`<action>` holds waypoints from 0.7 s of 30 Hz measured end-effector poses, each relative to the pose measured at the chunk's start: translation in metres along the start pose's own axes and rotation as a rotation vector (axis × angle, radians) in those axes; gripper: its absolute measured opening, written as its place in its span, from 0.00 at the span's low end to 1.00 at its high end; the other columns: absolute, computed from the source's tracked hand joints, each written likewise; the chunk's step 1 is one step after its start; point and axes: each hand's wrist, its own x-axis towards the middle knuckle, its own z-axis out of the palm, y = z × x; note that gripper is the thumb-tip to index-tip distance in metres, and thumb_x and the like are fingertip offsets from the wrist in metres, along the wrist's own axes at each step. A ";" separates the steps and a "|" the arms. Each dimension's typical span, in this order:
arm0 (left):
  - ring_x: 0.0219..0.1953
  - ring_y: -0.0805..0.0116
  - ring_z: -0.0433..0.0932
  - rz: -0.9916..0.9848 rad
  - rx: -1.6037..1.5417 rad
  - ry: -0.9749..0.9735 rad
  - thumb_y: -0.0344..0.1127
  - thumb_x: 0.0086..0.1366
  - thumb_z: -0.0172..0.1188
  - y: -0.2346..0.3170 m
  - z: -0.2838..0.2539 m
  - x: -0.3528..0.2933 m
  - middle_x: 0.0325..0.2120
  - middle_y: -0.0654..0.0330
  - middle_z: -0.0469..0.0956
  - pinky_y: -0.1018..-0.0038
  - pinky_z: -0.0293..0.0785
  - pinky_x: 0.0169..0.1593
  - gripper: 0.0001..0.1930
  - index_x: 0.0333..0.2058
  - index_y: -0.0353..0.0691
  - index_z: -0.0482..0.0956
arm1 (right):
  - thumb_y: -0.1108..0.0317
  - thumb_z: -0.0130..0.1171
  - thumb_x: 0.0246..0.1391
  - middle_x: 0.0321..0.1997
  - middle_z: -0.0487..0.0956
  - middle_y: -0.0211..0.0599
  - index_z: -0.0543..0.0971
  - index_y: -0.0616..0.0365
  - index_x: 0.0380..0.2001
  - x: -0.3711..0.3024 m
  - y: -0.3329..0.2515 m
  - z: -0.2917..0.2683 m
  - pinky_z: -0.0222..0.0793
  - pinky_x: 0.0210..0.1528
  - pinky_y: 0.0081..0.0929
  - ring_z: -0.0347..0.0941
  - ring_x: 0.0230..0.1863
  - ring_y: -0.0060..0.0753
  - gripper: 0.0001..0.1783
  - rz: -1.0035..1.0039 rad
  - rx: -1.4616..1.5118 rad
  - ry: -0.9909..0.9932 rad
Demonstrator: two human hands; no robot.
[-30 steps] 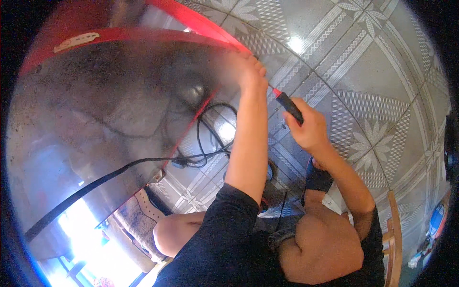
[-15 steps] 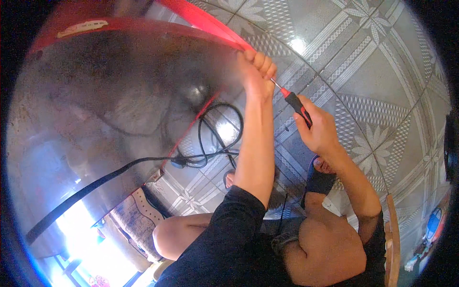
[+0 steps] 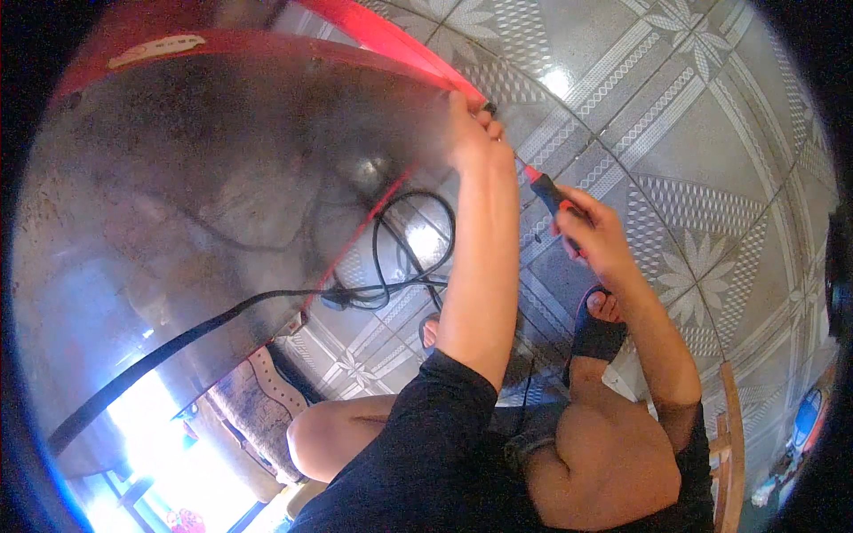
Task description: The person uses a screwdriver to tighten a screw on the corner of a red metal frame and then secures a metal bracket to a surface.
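A big appliance with a dark, shiny metal face (image 3: 240, 169) and a red edge (image 3: 391, 44) fills the left side. My left hand (image 3: 480, 138) is closed round its corner, fingers curled over. A small black piece (image 3: 490, 107) shows at those fingertips. Wrapped in my right hand (image 3: 600, 235) is a screwdriver (image 3: 549, 189) with a black and red handle. Its shaft points up and left toward my left hand, and the tip is hidden beside that hand.
A black power cord (image 3: 213, 313) crosses the metal face and loops over the patterned grey floor tiles (image 3: 702, 191). My bent knees and sandalled feet (image 3: 600, 320) are below my arms. A wooden frame (image 3: 730, 444) stands at the lower right.
My left fingers have shifted, and the black piece at the corner now shows. My right hand has moved slightly to the right and changed its hold on the screwdriver's handle.
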 end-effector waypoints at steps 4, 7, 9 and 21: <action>0.14 0.84 0.57 0.054 -0.061 -0.062 0.39 0.60 0.48 -0.004 -0.001 0.002 0.17 0.72 0.66 0.86 0.50 0.14 0.06 0.26 0.46 0.67 | 0.59 0.49 0.49 0.18 0.71 0.34 0.69 0.60 0.42 0.005 0.006 -0.016 0.54 0.09 0.17 0.60 0.10 0.20 0.20 0.371 0.591 -0.270; 0.14 0.84 0.56 0.083 -0.028 -0.065 0.37 0.61 0.47 -0.005 0.000 0.002 0.18 0.72 0.66 0.86 0.51 0.15 0.06 0.28 0.44 0.68 | 0.58 0.49 0.50 0.19 0.70 0.34 0.68 0.61 0.42 0.008 0.015 -0.021 0.54 0.09 0.18 0.60 0.11 0.19 0.20 0.457 0.748 -0.452; 0.15 0.84 0.56 0.096 -0.002 -0.061 0.37 0.61 0.47 -0.008 0.003 -0.005 0.18 0.71 0.66 0.86 0.52 0.15 0.06 0.29 0.43 0.68 | 0.59 0.50 0.49 0.19 0.70 0.36 0.68 0.60 0.41 0.002 0.012 -0.012 0.58 0.12 0.23 0.63 0.13 0.25 0.19 0.101 0.185 -0.222; 0.12 0.81 0.49 0.051 -0.073 -0.278 0.37 0.63 0.42 -0.010 -0.017 0.001 0.16 0.71 0.60 0.83 0.45 0.14 0.09 0.33 0.42 0.69 | 0.58 0.47 0.50 0.16 0.69 0.35 0.69 0.61 0.39 0.003 0.019 -0.008 0.52 0.08 0.20 0.59 0.07 0.25 0.18 0.423 0.923 -0.374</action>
